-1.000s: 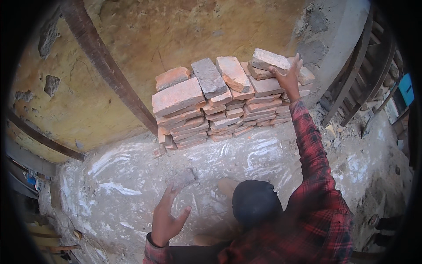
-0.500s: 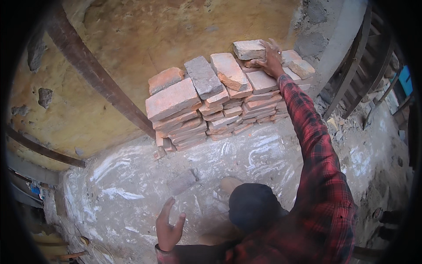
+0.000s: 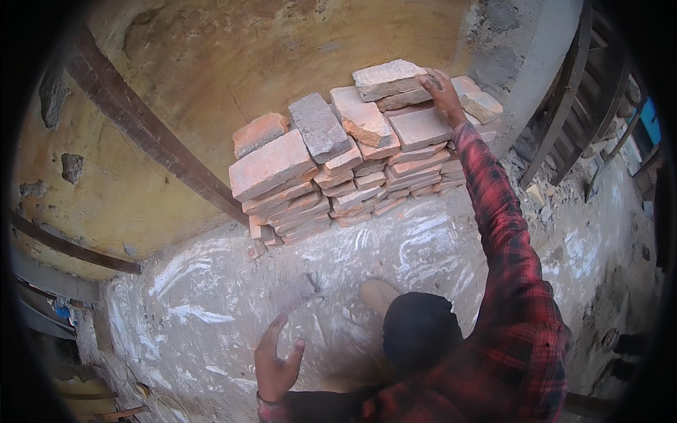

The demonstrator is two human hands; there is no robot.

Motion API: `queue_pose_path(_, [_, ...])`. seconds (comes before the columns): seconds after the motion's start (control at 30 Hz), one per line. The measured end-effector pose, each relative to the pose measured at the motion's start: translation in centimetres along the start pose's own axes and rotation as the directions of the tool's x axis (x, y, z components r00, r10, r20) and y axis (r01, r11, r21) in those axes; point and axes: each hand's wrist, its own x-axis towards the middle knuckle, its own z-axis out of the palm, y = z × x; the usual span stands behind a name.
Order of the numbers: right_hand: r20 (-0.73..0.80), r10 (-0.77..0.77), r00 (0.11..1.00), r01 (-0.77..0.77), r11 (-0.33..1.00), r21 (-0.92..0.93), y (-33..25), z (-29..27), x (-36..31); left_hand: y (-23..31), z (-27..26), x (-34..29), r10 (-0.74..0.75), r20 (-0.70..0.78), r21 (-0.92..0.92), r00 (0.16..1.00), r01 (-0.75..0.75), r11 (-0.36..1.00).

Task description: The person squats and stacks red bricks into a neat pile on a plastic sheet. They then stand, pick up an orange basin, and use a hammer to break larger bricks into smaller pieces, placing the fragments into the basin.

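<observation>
And here at the brick stack (image 3: 285, 204), the right hand (image 3: 443, 94) reaches up toward half past one, its fingers and thumb right at the near-right end of a pale brick (image 3: 386, 76). Whether they truly grip it or merely press its end, I can't tell from where I stand! That brick sits high between twelve and one o'clock, resting, it seems, on another just under it, close against the stained yellow wall (image 3: 282, 42). Down at seven o'clock, the left hand (image 3: 277, 363) holds nothing, thumb and fingers spread wide above the grey floor (image 3: 233, 282). Now, that pale brick looks a solid weight, I'd say: stiff all through, dry and dusty, more gritty than slippery, with worn edges that might crumble under a hard pinch. The better hold should be mid-length, thumb on one long side, fingers on the other; a grip at the end alone would likely let it tip. Near twelve lies a grey brick (image 3: 319, 127), and towards half past ten a short orange one (image 3: 259, 135).
</observation>
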Motion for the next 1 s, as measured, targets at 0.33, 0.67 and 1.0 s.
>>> queue_pose_path(0.33, [0.264,-0.061,0.963,0.204,0.802,-0.561,-3.2,0.5,0.2,0.9,-0.4,-1.2,0.097,0.076,0.222,0.992,-0.112,0.969])
queue_pose_path(0.67, [0.64,-0.172,0.749,0.484,0.802,-0.351,-6.1,0.8,4.3,-1.4,0.3,-1.4,0.04,0.028,0.145,0.999,-0.043,0.988])
queue_pose_path(1.0, [0.414,-0.228,0.881,0.275,0.96,-0.058,-3.3,-7.4,-5.0,-4.4,-1.4,-2.7,-0.104,-0.023,0.156,0.994,0.107,0.982])
